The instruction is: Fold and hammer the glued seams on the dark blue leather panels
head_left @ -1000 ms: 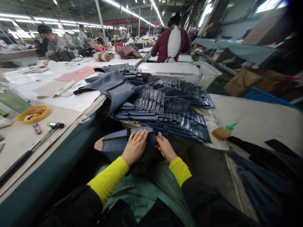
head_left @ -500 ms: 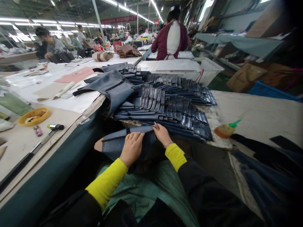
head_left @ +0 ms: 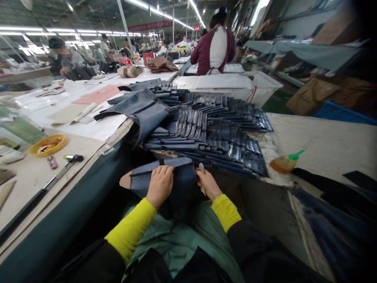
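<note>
A dark blue leather piece [head_left: 141,173] with black strips lies in front of me above my lap, a tan end [head_left: 126,180] showing at its left. My left hand [head_left: 160,184] grips it across the middle, fingers bent over its upper part. At the right end of the piece, my right hand [head_left: 209,184] is closed around a small pale flat tool [head_left: 202,169] that points upward. I cannot make out its exact kind. Just beyond, a large heap of folded blue leather pieces [head_left: 191,122] covers the table edge, with one wider piece [head_left: 144,110] on top at left.
At left are a yellow dish [head_left: 48,145], a hammer [head_left: 59,175] and pink thread snips [head_left: 52,162]. To the right stands a glue bottle [head_left: 282,163] with a green nozzle, near dark strips [head_left: 330,188]. A co-worker [head_left: 215,43] sits behind a white bin [head_left: 265,84].
My right hand has moved slightly right and down, off the leather's upper edge, and the pale tool now shows more fully. My left hand stays on the leather. The view has shifted a little.
</note>
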A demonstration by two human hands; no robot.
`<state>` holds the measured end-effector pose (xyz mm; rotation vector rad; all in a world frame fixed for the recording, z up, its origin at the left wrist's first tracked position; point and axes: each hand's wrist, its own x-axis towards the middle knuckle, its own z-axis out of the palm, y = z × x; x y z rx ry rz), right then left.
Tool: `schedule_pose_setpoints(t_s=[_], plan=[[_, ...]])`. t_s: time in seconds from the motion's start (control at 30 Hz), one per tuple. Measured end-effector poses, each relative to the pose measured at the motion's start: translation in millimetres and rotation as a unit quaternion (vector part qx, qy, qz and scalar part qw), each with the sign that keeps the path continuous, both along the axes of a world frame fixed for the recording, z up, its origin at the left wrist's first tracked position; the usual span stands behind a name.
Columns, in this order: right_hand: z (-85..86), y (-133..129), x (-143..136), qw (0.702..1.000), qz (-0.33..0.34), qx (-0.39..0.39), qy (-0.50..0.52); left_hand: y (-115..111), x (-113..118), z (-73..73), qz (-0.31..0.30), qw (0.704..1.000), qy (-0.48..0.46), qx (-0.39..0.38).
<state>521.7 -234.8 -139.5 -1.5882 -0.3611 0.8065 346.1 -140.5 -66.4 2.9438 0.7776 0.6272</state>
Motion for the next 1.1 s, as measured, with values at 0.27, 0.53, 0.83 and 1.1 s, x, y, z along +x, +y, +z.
schedule_pose_setpoints(t_s=[0.27,0.53,0.83,1.1], plan=[[1.6,-8.0,-12.2,0.999,-0.012,0.007,0.032,-7.6,21.9,1.0,-0.018,0.999,0.029,0.014],[2.4,-20.8,-16.7,1.000,0.014,-0.018,0.021,-13.5,43.0,-9.0,-0.100,0.994,0.046,0.009],[101.0,-51.1,62.9,0.871,-0.056,-0.001,-0.488,-16.2,47.3,-5.1,-0.087,0.992,0.090,0.012],[55.6,-37.8,13.1,0.817,0.115,-0.021,-0.565,-11.9,48.5,-4.0,-0.098,0.992,0.084,-0.005]])
